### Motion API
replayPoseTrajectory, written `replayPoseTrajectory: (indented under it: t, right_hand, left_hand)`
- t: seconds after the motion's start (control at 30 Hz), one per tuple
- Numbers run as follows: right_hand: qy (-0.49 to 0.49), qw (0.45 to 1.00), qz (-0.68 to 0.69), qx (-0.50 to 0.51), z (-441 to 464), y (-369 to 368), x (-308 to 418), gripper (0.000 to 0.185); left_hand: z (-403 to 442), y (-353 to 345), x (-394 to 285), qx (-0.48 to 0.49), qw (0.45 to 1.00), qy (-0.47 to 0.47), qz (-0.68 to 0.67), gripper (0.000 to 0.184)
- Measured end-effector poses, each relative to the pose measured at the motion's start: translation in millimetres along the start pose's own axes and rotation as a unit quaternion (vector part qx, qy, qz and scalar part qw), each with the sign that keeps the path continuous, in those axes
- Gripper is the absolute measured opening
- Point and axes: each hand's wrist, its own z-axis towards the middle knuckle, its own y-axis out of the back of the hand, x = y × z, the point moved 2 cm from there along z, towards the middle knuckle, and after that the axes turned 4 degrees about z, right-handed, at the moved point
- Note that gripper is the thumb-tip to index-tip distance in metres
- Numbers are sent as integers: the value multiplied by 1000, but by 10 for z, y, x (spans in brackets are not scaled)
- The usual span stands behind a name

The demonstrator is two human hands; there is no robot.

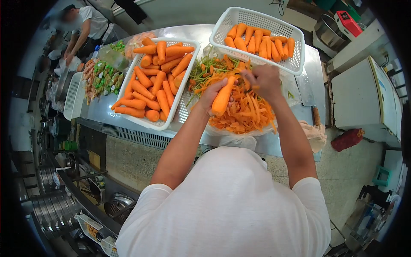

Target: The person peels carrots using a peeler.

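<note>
My left hand [212, 97] is closed around a carrot [222, 99], its thick end pointing down toward me. Beside the carrot's upper end, my right hand [266, 80] is smeared by motion. Its fingers look curled around a small dark tool, apparently a peeler [247, 84], mostly hidden. Below both hands lies a heap of orange carrot peelings [246, 115] on clear plastic, mixed with green stalks [201, 73] at its left. A white perforated basket [193, 55] full of carrots stands left of my hands. Behind them, another white basket [298, 64] holds several smooth, bright carrots.
A knife with a wooden handle [316, 115] and a pale cloth [314, 135] lie at the steel table's [180, 32] right side. Bagged green produce [107, 73] is at the far left, near another person [92, 25]. A white cabinet [364, 94] stands to the right.
</note>
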Motion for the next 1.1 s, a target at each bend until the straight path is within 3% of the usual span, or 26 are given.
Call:
replayPoseTrajectory:
  t: [0.03, 0.1, 0.17, 0.2, 0.23, 0.27, 0.3, 0.37, 0.4, 0.47, 0.53, 0.6, 0.67, 0.7, 0.77, 0.8, 0.87, 0.97, 1.0, 1.07, 1.1]
  right_hand:
    - [0, 1000, 0, 1, -100, -49, 148, 47]
    - [225, 973, 31, -35, -275, -134, 511, 51]
    - [244, 969, 30, -31, -257, -182, 540, 53]
    - [265, 964, 28, -23, -260, -209, 541, 55]
    - [264, 964, 28, -23, -206, -218, 445, 55]
    - [186, 982, 10, -22, -78, -201, 226, 56]
    - [107, 994, -8, -20, 24, -165, 10, 57]
    - [36, 995, -83, -52, 123, -39, -316, 58]
    - [38, 994, -83, -52, 113, 8, -390, 58]
    - [-84, 990, -106, -24, 101, 32, -557, 58]
    - [-50, 995, -70, -46, -6, 41, -396, 56]
    - [-27, 994, 101, -13, -145, 38, 13, 53]
    - [146, 988, 18, -48, -288, -79, 296, 48]
    - [143, 988, 18, -50, -351, -142, 414, 48]
    - [250, 965, 48, -61, -456, -210, 612, 46]
    - [247, 966, 47, -64, -439, -191, 576, 46]
    - [197, 980, -9, 5, -330, -170, 418, 46]
    - [153, 986, -2, -61, -155, -112, 18, 48]
    - [154, 986, -2, -60, -94, -70, -83, 48]
    - [28, 996, -91, 3, 12, 15, -326, 55]
    - [28, 995, -91, 2, 24, 47, -460, 55]
  left_hand:
    - [42, 74, 25, -31, 999, 6, -15, 40]
    - [53, -6, 28, -63, 997, 15, -29, 40]
    - [-1, -335, -60, -172, 982, 34, -75, 40]
    - [-17, -264, -49, -173, 982, 36, -74, 40]
    - [-37, -160, -50, -93, 995, 24, 1, 41]
    - [-39, -72, -43, -13, 997, 10, 76, 42]
    - [-37, -8, -27, -13, 997, 9, 76, 42]
    - [-45, 29, -4, 93, 994, 47, -23, 46]
    - [-61, 10, -16, 92, 994, 45, -22, 46]
    - [-103, 0, -17, 21, 999, 29, -11, 48]
    - [-90, 19, -20, -5, 1000, 23, -10, 46]
    - [-60, 52, 0, -30, 999, 25, -6, 44]
    - [12, 91, 27, -18, 1000, 17, -4, 40]
    - [21, -49, 16, -17, 1000, 20, -2, 40]
    - [10, -401, -26, -159, 985, 34, -64, 36]
    - [31, -297, -6, -157, 985, 37, -62, 36]
    - [64, -52, 52, 20, 998, 54, -40, 36]
    - [29, -34, 60, -51, 994, 66, 77, 37]
    - [22, -45, 62, -52, 994, 65, 76, 37]
    - [24, -85, 69, -27, 996, 61, 67, 39]
    - [16, -70, 58, -26, 996, 61, 67, 39]
